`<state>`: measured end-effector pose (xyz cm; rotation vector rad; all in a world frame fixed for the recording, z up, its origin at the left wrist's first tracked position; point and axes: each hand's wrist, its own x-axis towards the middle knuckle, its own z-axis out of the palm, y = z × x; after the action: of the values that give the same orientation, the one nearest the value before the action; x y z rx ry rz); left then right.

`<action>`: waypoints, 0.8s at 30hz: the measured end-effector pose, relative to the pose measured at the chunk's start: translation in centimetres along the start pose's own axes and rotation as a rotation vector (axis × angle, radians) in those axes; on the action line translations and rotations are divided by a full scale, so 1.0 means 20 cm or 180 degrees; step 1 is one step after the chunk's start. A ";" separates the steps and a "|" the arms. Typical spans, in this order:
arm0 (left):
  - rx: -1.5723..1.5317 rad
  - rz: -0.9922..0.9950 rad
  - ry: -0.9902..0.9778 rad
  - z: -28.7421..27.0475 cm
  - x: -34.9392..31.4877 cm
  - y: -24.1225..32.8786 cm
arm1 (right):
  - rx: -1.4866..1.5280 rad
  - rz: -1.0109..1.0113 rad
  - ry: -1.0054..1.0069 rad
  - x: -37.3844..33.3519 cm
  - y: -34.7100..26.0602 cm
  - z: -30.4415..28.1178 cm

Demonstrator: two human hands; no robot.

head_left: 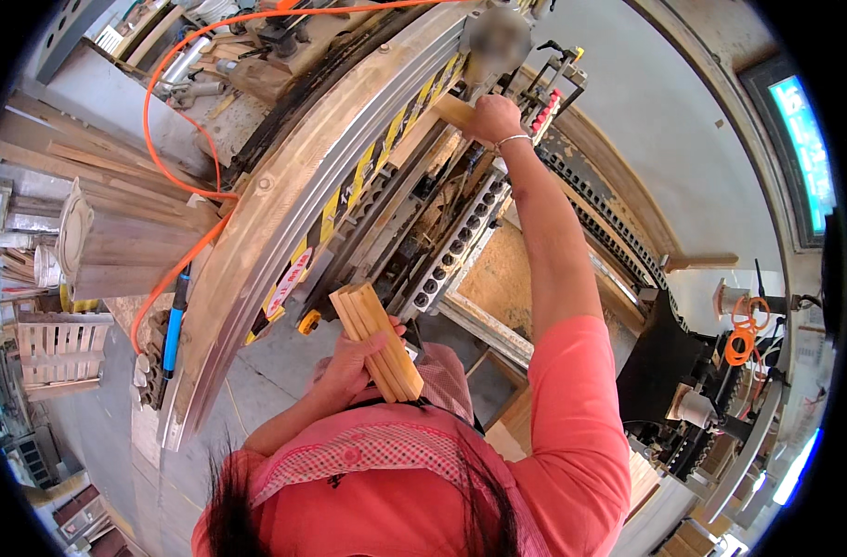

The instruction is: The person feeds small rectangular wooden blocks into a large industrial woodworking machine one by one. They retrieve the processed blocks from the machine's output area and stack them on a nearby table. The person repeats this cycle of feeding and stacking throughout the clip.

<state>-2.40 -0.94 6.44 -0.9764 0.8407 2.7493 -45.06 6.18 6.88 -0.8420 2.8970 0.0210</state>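
Observation:
My left hand (349, 364) is close to my chest and grips a bundle of short light wooden sticks (377, 340), which point up and to the left. My right arm stretches far out, and my right hand (494, 119) holds the end of a single wooden stick (454, 112) against the woodworking machine (414, 213). A thin bracelet sits on that wrist. The machine has a long metal rail with yellow-black stripes (372, 162) and a row of round holes along a metal bar (456, 243).
An orange hose (168, 181) loops over the machine's wooden fence at left. Stacked timber and a round wooden piece (117, 241) lie at far left. A black machine part with an orange cable coil (744, 336) stands at right, and a window (804, 148) glows beyond.

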 end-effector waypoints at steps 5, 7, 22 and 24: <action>-0.0003 0.0100 -0.0108 0.00 0.00 -0.01 | 0.0042 0.0065 -0.0021 -0.01 0.00 -0.01; 0.0009 0.0054 -0.0075 0.00 0.01 -0.01 | 0.0010 0.0072 -0.0034 -0.01 0.00 -0.01; 0.0084 -0.0069 -0.0110 0.05 0.02 -0.01 | -0.0008 0.0046 0.0040 -0.02 -0.02 -0.01; 0.0081 -0.0066 -0.0048 0.06 0.03 -0.02 | 0.0035 -0.0042 0.0115 -0.02 0.00 -0.01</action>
<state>-3.41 -0.11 6.62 -0.9533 0.8564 2.7182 -44.70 6.32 7.10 -0.8687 2.9219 -0.0115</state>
